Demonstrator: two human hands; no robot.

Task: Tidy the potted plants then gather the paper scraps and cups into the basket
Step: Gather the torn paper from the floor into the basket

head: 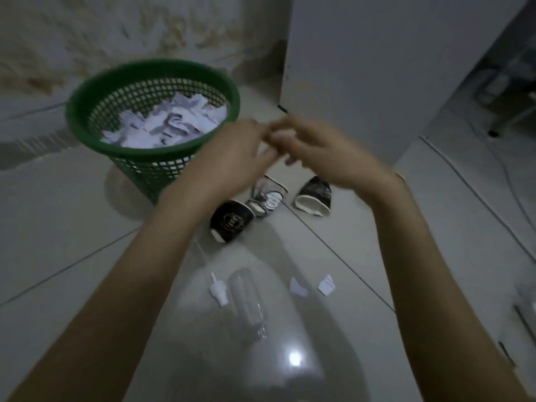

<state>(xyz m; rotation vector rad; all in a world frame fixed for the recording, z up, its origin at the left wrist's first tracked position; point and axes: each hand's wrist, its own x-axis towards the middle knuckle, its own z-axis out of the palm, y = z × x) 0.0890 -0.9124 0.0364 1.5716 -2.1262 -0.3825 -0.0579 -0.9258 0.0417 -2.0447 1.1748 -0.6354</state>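
On a pale tiled floor [72, 216] beside a white cabinet [391, 68], a green mesh basket [150, 152] stands upright with its mouth facing up, holding a heap of white paper scraps [165, 123] that fills it near the rim. Three paper cups lie tipped on their sides just right of the basket's base: a black cup [230, 220] with its long axis running from upper right to lower left, its rim at the lower left; a crushed cup with white markings [268, 197] touching the black one, lying roughly up-down in the view; and, slightly apart to the right, a second dark cup [314, 195] with its open white mouth turned toward the camera. Nearer the camera, two small paper pieces [298, 287] [327, 284] lie flat on the tiles, beside a clear plastic bottle [246, 300] on its side, its long axis nearly up-down in view, with a white pump nozzle [219, 285] just left of it. Both bare forearms reach forward and converge above the cups. The left hand [232, 152] and right hand [316, 152] meet fingertip to fingertip, fingers loosely curved; motion blur hides whether either holds anything or how far the fingers are spread
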